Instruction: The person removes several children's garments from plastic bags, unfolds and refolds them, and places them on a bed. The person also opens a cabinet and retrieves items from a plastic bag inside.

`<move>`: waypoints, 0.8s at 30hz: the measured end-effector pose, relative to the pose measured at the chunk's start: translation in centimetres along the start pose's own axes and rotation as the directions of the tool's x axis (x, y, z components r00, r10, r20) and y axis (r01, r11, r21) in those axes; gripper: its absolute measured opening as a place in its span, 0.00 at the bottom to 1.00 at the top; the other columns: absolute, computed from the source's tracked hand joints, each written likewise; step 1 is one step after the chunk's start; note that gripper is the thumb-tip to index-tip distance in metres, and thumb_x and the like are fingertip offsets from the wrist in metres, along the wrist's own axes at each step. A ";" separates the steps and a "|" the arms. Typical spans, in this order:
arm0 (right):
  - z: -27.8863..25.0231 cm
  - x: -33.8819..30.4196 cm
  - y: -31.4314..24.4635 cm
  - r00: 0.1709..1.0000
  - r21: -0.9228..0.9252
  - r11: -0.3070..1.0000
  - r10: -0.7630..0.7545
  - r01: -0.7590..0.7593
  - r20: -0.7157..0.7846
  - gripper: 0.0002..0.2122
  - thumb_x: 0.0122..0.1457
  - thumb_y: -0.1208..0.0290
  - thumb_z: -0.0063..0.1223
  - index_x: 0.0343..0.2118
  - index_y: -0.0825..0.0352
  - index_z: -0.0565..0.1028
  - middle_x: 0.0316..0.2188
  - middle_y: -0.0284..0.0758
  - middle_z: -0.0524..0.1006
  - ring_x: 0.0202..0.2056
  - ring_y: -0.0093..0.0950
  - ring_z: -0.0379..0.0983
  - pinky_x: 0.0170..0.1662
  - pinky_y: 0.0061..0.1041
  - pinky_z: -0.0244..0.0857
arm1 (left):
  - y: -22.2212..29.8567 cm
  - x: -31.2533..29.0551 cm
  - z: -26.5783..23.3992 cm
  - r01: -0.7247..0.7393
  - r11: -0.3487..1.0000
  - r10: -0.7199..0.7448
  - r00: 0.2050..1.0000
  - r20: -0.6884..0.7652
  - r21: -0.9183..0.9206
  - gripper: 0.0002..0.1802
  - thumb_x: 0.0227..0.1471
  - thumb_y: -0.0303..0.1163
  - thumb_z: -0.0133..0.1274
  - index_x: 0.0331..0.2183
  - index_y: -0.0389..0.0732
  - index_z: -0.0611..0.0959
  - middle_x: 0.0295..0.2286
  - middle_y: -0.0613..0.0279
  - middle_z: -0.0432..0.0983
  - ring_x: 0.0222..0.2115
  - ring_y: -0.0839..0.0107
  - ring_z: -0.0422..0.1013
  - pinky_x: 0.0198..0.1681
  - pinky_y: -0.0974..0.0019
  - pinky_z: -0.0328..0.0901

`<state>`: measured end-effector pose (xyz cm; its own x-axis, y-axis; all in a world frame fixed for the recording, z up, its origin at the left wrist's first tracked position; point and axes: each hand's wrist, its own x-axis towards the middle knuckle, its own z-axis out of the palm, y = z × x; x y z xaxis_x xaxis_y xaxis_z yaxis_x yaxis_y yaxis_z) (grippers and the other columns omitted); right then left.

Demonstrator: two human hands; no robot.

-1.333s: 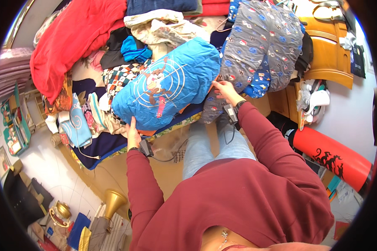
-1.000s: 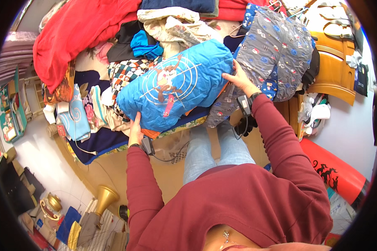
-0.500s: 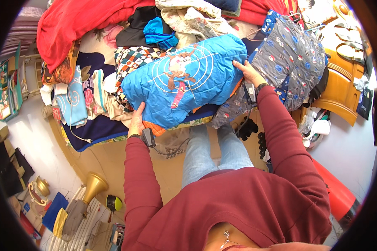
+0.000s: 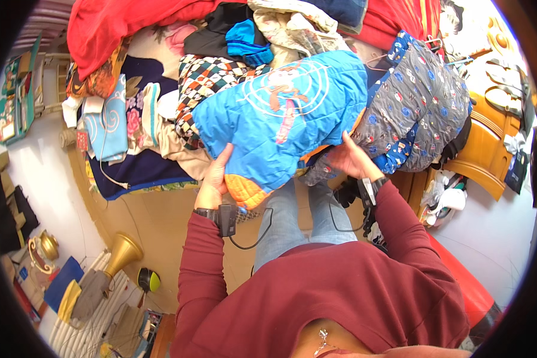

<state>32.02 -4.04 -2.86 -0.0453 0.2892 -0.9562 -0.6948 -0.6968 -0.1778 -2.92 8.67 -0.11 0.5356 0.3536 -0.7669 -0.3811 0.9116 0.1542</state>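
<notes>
A puffy blue jacket (image 4: 244, 128) with orange lining and a cartoon animal inside white rings is spread in front of me, tilted over the bed's near edge. My left hand (image 4: 216, 179) grips its lower left side, thumb on the front and fingers partly hidden behind the cloth. At its lower right edge is my right hand (image 4: 358, 160), thumb up against the blue fabric and apart from the stretched fingers. Just right of that hand lies a grey patterned garment (image 4: 423, 98) with blue trim. Checkered cloth (image 4: 206, 74) shows beyond the jacket's left side.
Heaped clothes cover the bed, among them a red blanket (image 4: 119, 36), a bright blue cloth (image 4: 244, 39) and a light blue swirl-patterned cloth (image 4: 108, 128). A wooden headboard (image 4: 486, 143) stands right. A gold horn-shaped object (image 4: 125, 253) is on the lower left.
The jacket has come nearer, its orange lower corner now hanging over the bed's edge. My right hand has left its upper right edge and moved down to the lower right.
</notes>
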 end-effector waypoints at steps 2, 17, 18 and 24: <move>0.8 -1.1 2.2 0.950 0.059 0.963 0.247 -0.263 0.192 0.40 0.44 0.36 0.45 0.47 0.73 0.60 0.47 0.50 0.64 0.49 0.43 0.61 0.49 0.42 0.57 | -0.5 -1.4 1.8 0.045 0.999 -0.045 0.999 0.020 0.031 0.28 0.44 0.37 0.57 0.46 0.34 0.68 0.41 0.55 0.70 0.40 0.64 0.69 0.45 0.60 0.64; 0.0 -4.6 7.2 0.913 0.019 0.984 -0.170 0.176 0.370 0.37 0.47 0.38 0.42 0.53 0.64 0.59 0.53 0.36 0.62 0.52 0.35 0.59 0.55 0.39 0.50 | -20.9 -8.0 7.5 -0.383 0.923 0.379 0.880 0.288 -0.045 0.32 0.43 0.30 0.58 0.50 0.36 0.65 0.46 0.60 0.65 0.47 0.70 0.61 0.52 0.64 0.55; -0.6 -5.4 7.6 0.915 -0.001 0.979 -0.191 0.205 0.355 0.37 0.48 0.38 0.41 0.53 0.64 0.59 0.52 0.36 0.62 0.52 0.34 0.59 0.55 0.38 0.51 | -22.5 -8.4 7.0 -0.386 0.918 0.394 0.865 0.311 -0.088 0.34 0.42 0.30 0.59 0.51 0.37 0.63 0.48 0.60 0.63 0.49 0.70 0.59 0.53 0.65 0.54; -2.3 -9.7 7.3 0.904 -0.148 0.921 -0.306 0.360 0.298 0.36 0.49 0.39 0.40 0.53 0.63 0.59 0.52 0.35 0.63 0.51 0.34 0.60 0.54 0.37 0.53 | -29.2 -9.5 3.6 -0.457 0.889 0.437 0.861 0.260 0.019 0.39 0.44 0.40 0.57 0.54 0.38 0.58 0.51 0.59 0.59 0.51 0.69 0.56 0.55 0.65 0.51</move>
<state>29.07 -13.44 4.58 -0.0425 0.6702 -0.7409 -0.5498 -0.6349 -0.5428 5.91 -20.57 4.91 0.4904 0.7572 -0.4314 -0.5693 0.6531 0.4993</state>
